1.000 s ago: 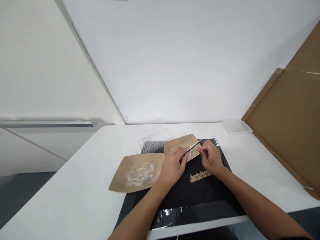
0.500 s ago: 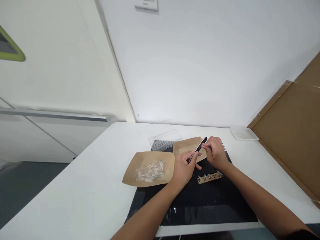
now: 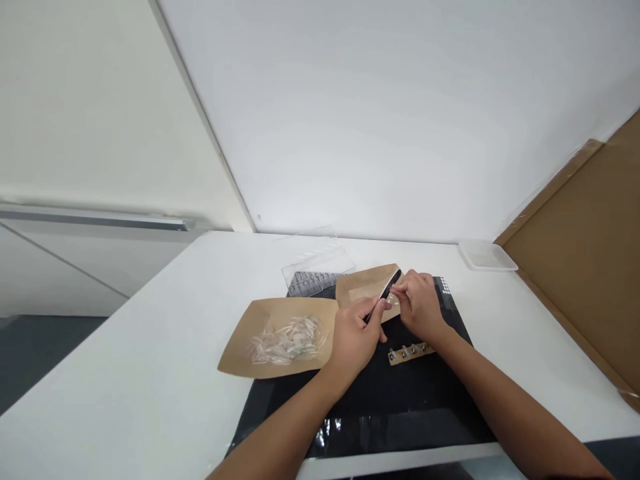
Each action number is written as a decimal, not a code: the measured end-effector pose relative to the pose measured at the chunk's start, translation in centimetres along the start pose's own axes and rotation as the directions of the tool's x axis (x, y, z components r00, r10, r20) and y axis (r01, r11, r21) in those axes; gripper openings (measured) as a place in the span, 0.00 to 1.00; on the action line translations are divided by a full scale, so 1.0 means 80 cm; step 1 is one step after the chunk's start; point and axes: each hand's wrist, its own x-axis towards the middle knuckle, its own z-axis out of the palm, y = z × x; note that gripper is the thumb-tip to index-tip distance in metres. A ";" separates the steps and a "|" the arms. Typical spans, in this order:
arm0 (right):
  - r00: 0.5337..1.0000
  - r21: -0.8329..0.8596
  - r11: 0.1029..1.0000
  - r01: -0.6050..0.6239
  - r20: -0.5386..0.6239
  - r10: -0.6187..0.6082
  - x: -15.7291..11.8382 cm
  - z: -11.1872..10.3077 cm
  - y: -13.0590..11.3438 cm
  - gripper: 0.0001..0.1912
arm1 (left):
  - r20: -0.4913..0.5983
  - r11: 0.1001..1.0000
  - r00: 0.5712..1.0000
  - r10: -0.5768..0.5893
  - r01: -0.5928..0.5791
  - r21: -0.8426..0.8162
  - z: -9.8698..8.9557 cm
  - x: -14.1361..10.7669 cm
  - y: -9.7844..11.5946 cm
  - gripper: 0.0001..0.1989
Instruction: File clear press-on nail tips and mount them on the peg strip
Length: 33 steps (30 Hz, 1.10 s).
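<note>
My left hand (image 3: pixel 353 343) grips black tweezers (image 3: pixel 383 298), whose tips point up and to the right. My right hand (image 3: pixel 417 307) pinches its fingertips against the tweezers, around a small clear piece (image 3: pixel 393 298). Beneath both hands lies a kraft paper tray (image 3: pixel 365 283). To the left, a larger kraft paper tray (image 3: pixel 240 353) holds a heap of small clear pieces (image 3: pixel 287 340). Below my right hand, a tan strip with a row of metal studs (image 3: pixel 410 353) lies on a black mat (image 3: pixel 380 407).
A clear plastic case (image 3: pixel 317 263) with a dark ridged insert stands behind the trays. A shallow white tray (image 3: pixel 487 257) sits at the back right of the white table (image 3: pixel 125 347). A cardboard sheet (image 3: pixel 565 267) leans at the right.
My right fingertips have closed in on the tweezers' tips, and my hands sit closer together. The view has shifted slightly with my head.
</note>
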 end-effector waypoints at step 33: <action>1.000 0.010 1.000 -0.020 0.014 0.019 0.011 -0.016 -0.005 0.16 | 0.004 1.000 1.000 -0.019 0.019 -0.005 -0.005 -0.003 0.002 0.17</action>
